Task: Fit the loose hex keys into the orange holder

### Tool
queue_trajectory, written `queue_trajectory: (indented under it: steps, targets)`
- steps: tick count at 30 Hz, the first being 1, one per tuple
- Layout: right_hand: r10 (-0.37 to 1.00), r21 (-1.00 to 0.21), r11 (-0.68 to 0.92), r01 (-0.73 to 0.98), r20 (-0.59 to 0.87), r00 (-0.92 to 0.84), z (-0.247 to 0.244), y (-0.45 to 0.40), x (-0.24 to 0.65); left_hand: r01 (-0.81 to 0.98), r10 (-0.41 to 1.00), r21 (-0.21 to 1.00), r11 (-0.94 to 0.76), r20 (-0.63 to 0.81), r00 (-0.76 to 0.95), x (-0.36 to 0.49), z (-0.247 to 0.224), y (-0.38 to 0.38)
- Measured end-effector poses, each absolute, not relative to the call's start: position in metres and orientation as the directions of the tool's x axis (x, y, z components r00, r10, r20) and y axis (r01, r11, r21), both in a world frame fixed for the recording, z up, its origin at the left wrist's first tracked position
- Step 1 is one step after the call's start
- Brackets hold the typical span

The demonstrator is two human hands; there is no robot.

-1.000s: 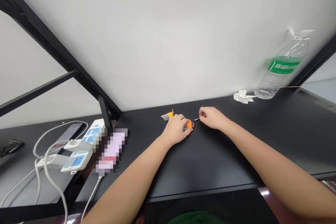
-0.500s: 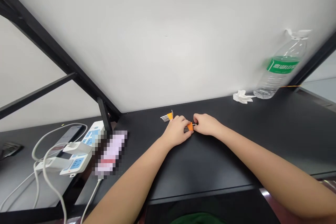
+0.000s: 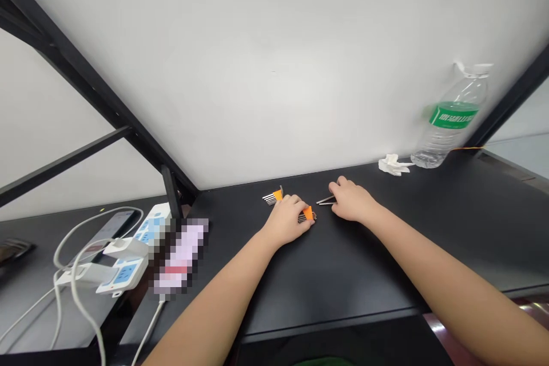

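My left hand (image 3: 288, 221) is closed on an orange-holdered hex key set (image 3: 308, 213), pressed against the black tabletop. Parallel metal keys show between its fingers, and the bent ends poke out at the holder's right side. Just beyond that hand lies a second orange hex key set (image 3: 274, 197), its silver keys pointing left. To the right, my right hand (image 3: 349, 200) has its fingers closed around slim metal hex keys (image 3: 326, 201); two thin rods stick out leftward toward the holder, with a gap between. Their other ends are hidden in the palm.
A large clear bottle (image 3: 450, 117) with a green label and a crumpled tissue (image 3: 393, 164) stand by the wall, back right. On the left are a power strip (image 3: 128, 274) with plugs and looping white cables, a pixelated phone (image 3: 182, 257), another phone (image 3: 105, 234), and a black frame (image 3: 169, 191).
My right hand has drawn away from the held holder to the right and slightly back, bringing thin metal keys with it. My left hand stays on the holder. The view has tilted slightly.
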State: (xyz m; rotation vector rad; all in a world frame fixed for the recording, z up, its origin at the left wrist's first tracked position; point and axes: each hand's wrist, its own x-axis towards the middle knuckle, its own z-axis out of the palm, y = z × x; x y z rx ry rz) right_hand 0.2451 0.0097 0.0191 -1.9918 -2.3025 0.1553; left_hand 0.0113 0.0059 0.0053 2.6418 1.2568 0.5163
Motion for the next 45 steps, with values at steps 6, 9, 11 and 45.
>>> queue_trajectory:
  steps: [6, 9, 11, 45]
  targets:
    - [0.938, -0.222, 0.347, 0.911, 0.093, -0.335, 0.005, 0.023, 0.254, 0.718, 0.777, 0.297, -0.629, 0.233, 0.585, 0.010, 0.005, 0.006]
    - [0.924, -0.242, 0.382, 0.892, 0.101, -0.368, 0.000, 0.030, 0.258, 0.714, 0.774, 0.299, -0.633, 0.234, 0.588, 0.010, 0.005, 0.006]
    - [0.925, -0.248, 0.379, 0.891, 0.093, -0.368, -0.001, 0.032, 0.261, 0.711, 0.774, 0.305, -0.633, 0.231, 0.590, 0.010, 0.005, 0.006]
    - [0.975, -0.116, 0.220, 0.969, 0.051, -0.215, 0.015, 0.011, 0.245, 0.711, 0.768, 0.291, -0.640, 0.264, 0.583, 0.009, -0.001, 0.011]
